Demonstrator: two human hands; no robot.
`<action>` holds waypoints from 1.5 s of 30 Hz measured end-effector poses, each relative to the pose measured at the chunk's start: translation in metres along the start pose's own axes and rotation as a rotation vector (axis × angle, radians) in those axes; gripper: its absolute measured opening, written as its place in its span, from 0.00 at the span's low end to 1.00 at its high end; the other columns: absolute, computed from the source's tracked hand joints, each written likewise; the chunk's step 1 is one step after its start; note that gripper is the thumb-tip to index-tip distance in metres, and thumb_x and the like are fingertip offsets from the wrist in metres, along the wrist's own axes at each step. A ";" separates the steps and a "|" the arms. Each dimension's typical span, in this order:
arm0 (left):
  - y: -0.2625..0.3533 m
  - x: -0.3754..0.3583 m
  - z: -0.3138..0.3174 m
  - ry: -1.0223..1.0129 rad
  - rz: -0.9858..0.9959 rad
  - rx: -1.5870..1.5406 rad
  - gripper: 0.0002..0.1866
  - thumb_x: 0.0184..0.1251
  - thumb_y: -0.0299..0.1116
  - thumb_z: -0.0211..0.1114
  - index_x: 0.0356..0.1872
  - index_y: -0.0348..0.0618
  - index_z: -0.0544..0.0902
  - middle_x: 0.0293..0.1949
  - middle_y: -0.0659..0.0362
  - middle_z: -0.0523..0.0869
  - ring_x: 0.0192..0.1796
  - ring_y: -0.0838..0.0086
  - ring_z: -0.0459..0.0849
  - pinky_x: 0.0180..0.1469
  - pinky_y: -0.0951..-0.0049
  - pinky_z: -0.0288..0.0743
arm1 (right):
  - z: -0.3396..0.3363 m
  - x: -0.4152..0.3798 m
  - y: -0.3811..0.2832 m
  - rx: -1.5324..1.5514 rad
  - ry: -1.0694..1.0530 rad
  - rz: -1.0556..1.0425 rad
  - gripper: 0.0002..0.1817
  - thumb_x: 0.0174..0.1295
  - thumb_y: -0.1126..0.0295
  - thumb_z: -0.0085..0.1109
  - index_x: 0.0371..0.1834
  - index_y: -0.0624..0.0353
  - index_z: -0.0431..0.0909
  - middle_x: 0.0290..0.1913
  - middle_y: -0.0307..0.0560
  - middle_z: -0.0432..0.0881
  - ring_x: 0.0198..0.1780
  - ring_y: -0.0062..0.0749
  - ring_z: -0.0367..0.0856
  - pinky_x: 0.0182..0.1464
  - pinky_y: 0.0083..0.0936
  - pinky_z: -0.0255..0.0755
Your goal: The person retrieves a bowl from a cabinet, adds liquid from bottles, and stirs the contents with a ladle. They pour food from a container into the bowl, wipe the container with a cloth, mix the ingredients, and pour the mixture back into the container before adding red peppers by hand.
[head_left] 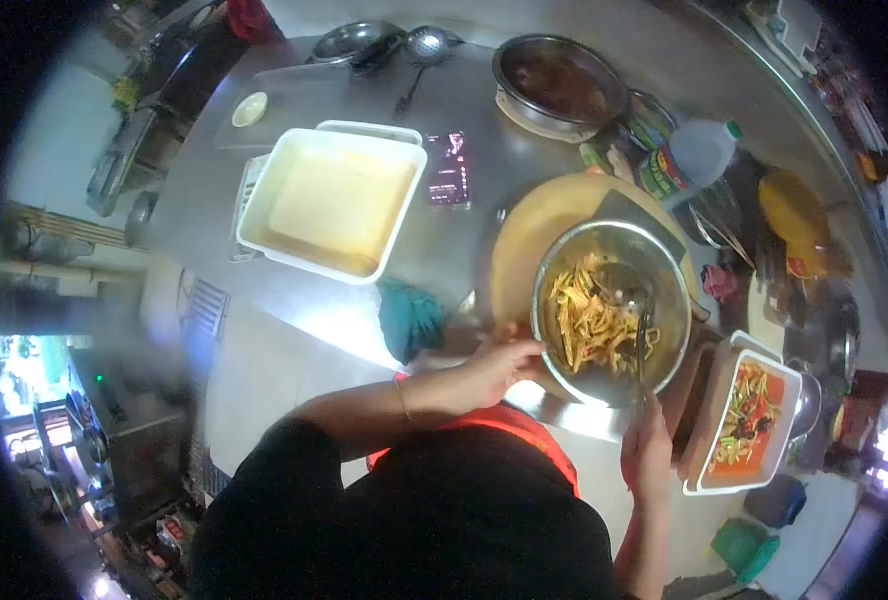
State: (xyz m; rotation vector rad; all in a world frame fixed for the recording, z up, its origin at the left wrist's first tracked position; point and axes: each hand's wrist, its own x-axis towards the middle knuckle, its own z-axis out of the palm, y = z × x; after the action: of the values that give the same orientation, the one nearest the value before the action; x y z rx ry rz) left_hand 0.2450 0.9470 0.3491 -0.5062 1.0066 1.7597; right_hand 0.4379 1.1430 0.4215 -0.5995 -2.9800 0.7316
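A round metal mixing bowl (676, 345) holds strips of sauced, yellowish-brown food (589, 318). It stands partly over a round wooden chopping board (514, 240). My left hand (504, 368) grips the bowl's left rim, its fingers partly hidden by the bowl. With my right hand (647, 450) I am closed around the handle of a ladle (644, 335), whose head lies inside the bowl among the food. Right of the bowl is a white tray (692, 488) with vegetables in red-orange liquid.
A white rectangular tub (339, 195) with a thin residue stands on the metal table (464, 90), beside a phone (450, 170). A pot of dark red-brown liquid (561, 85), a skimmer (429, 44) and a plastic jug (699, 155) stand farther back. A green cloth (411, 318) lies near my left forearm.
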 end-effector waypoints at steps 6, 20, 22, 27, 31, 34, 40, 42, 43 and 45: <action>-0.018 0.023 0.029 -0.130 -0.309 -0.043 0.16 0.62 0.25 0.58 0.51 0.35 0.71 0.47 0.50 0.78 0.48 0.58 0.82 0.56 0.52 0.79 | -0.045 -0.022 -0.046 0.613 -0.098 0.405 0.24 0.64 0.78 0.51 0.65 0.58 0.67 0.30 0.40 0.76 0.23 0.27 0.75 0.25 0.23 0.71; 0.037 0.029 0.003 -0.066 -0.059 0.076 0.21 0.54 0.16 0.56 0.51 0.43 0.73 0.41 0.54 0.79 0.39 0.63 0.82 0.31 0.57 0.82 | -0.061 -0.032 -0.038 -0.139 -0.202 0.124 0.29 0.56 0.77 0.53 0.63 0.46 0.73 0.40 0.59 0.82 0.38 0.54 0.82 0.41 0.42 0.76; 0.044 0.009 0.012 -0.045 -0.071 -0.020 0.22 0.54 0.17 0.56 0.52 0.45 0.73 0.41 0.54 0.80 0.38 0.63 0.82 0.28 0.58 0.80 | -0.057 -0.027 -0.027 -0.123 -0.128 0.117 0.26 0.55 0.77 0.54 0.60 0.47 0.76 0.36 0.58 0.81 0.38 0.54 0.81 0.41 0.43 0.76; 0.012 -0.007 0.009 -0.074 -0.139 0.104 0.22 0.56 0.17 0.54 0.53 0.46 0.74 0.44 0.53 0.80 0.43 0.59 0.83 0.31 0.51 0.81 | -0.057 0.001 -0.034 -0.090 -0.172 0.094 0.24 0.55 0.76 0.55 0.58 0.50 0.77 0.38 0.57 0.82 0.39 0.53 0.82 0.42 0.43 0.78; 0.042 0.021 -0.002 -0.070 -0.058 0.009 0.24 0.57 0.16 0.52 0.56 0.43 0.71 0.48 0.49 0.79 0.47 0.56 0.83 0.40 0.48 0.84 | -0.076 -0.014 -0.034 -0.042 -0.196 0.076 0.24 0.56 0.76 0.54 0.59 0.50 0.76 0.39 0.57 0.82 0.41 0.54 0.82 0.44 0.41 0.77; 0.025 -0.023 0.021 -0.001 0.028 0.224 0.27 0.57 0.16 0.52 0.60 0.43 0.66 0.55 0.48 0.77 0.49 0.54 0.82 0.42 0.46 0.84 | -0.064 -0.002 -0.027 0.006 -0.146 0.187 0.25 0.56 0.77 0.53 0.60 0.50 0.75 0.42 0.59 0.82 0.44 0.54 0.82 0.48 0.41 0.77; 0.047 0.033 -0.007 -0.114 -0.062 0.019 0.25 0.57 0.17 0.52 0.59 0.42 0.69 0.49 0.50 0.79 0.46 0.56 0.83 0.41 0.51 0.85 | -0.070 -0.019 -0.036 -0.027 -0.199 0.105 0.25 0.56 0.77 0.55 0.59 0.52 0.76 0.47 0.58 0.83 0.47 0.52 0.82 0.50 0.39 0.77; 0.053 0.014 0.004 -0.064 -0.066 0.054 0.24 0.57 0.17 0.53 0.57 0.42 0.70 0.47 0.50 0.79 0.44 0.57 0.83 0.40 0.52 0.85 | -0.065 -0.021 -0.016 0.038 -0.143 0.131 0.24 0.55 0.78 0.56 0.58 0.55 0.77 0.47 0.59 0.83 0.49 0.52 0.82 0.50 0.37 0.77; 0.040 -0.002 0.014 -0.036 -0.049 0.114 0.23 0.57 0.17 0.53 0.56 0.42 0.71 0.46 0.50 0.79 0.43 0.58 0.82 0.39 0.53 0.85 | -0.062 -0.017 -0.018 0.053 -0.130 0.148 0.24 0.56 0.78 0.56 0.58 0.55 0.77 0.47 0.59 0.82 0.49 0.52 0.82 0.50 0.37 0.77; 0.029 -0.008 0.019 -0.048 -0.069 0.147 0.23 0.57 0.17 0.54 0.56 0.42 0.71 0.46 0.49 0.79 0.43 0.59 0.83 0.37 0.56 0.84 | -0.057 -0.005 -0.028 0.074 -0.106 0.177 0.24 0.56 0.79 0.55 0.58 0.55 0.77 0.47 0.60 0.82 0.48 0.52 0.82 0.50 0.37 0.77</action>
State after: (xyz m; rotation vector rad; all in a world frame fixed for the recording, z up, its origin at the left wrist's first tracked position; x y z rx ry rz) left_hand 0.2248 0.9537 0.3773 -0.3997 1.0635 1.6151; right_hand 0.4386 1.1433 0.4857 -0.8541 -3.0062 0.9078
